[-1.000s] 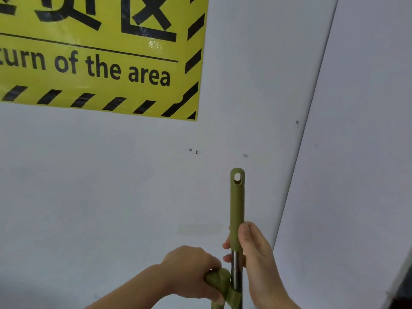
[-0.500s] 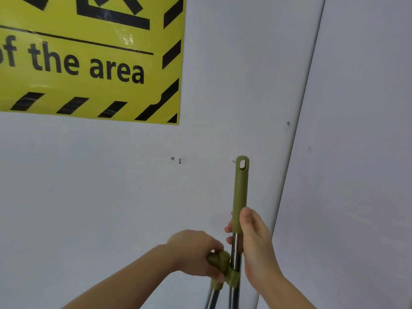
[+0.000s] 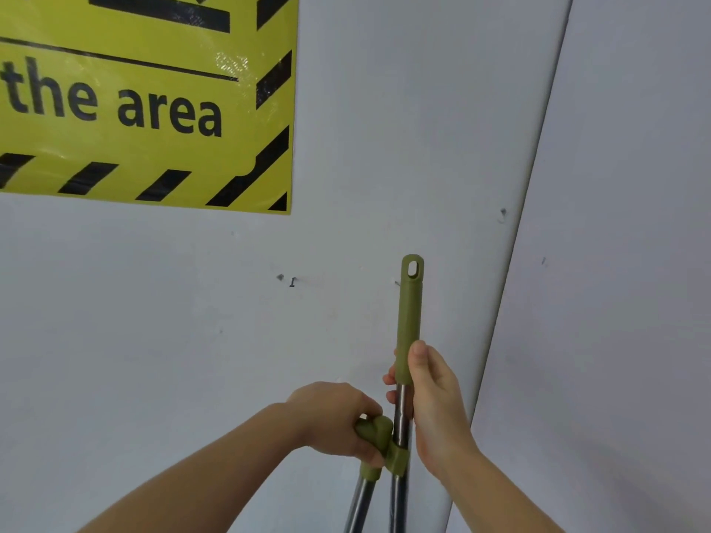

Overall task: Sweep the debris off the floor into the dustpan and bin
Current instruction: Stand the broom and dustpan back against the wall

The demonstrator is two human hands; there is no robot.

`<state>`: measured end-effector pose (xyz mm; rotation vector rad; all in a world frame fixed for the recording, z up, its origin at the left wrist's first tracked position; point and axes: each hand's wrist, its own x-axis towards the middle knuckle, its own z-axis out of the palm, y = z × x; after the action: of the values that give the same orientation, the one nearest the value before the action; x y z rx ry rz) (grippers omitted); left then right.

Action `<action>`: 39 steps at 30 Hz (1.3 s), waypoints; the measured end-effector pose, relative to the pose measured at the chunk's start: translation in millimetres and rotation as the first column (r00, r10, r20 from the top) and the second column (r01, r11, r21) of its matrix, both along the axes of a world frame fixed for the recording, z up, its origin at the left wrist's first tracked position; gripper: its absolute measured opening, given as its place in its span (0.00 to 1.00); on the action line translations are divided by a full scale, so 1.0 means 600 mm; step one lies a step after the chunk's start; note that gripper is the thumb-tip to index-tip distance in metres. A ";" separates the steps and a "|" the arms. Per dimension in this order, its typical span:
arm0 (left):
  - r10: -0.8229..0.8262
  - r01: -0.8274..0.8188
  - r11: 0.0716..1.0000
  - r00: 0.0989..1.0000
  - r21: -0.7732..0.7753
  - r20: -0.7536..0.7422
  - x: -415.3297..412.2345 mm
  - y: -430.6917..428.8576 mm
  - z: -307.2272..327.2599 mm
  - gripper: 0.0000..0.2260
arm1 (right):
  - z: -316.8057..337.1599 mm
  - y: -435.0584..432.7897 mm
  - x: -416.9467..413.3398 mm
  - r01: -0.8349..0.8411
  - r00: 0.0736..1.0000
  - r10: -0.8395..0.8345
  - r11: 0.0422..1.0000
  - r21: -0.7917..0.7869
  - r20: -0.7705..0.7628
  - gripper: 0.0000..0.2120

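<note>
I am seeing both metal shafts running off the bottom edge: the broom handle (image 3: 408, 321) and the dustpan handle (image 3: 375, 436) are showing only their upper parts, so the broom head, the pan and the floor are all lying out of view. My left hand (image 3: 338, 421) is covering most of the dustpan handle's green grip, and my right hand (image 3: 434, 402) is hiding where green sleeve meets steel. The yellow sign (image 3: 146, 101) is being cropped at the top and left, leaving only "the area" readable. The small dark marks (image 3: 286, 279) on the wall are too tiny to identify.
</note>
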<state>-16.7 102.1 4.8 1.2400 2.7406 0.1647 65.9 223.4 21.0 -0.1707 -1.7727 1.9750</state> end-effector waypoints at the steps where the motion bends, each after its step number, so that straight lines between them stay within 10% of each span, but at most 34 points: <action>1: 0.004 -0.004 1.000 1.000 -0.001 0.006 -0.003 0.004 -0.001 0.18 | -0.001 0.004 -0.004 -0.005 1.000 0.005 1.000 -0.001 0.002 0.17; 39: 0.101 -0.093 0.993 0.989 -0.076 0.104 -0.082 0.052 -0.063 0.17 | -0.065 0.059 -0.104 -0.105 0.991 0.110 0.992 -0.062 0.072 0.19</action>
<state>-65.8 133.4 -33.2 1.0490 2.6899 0.1388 3.6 258.8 -18.1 -0.1746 -1.8070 2.1239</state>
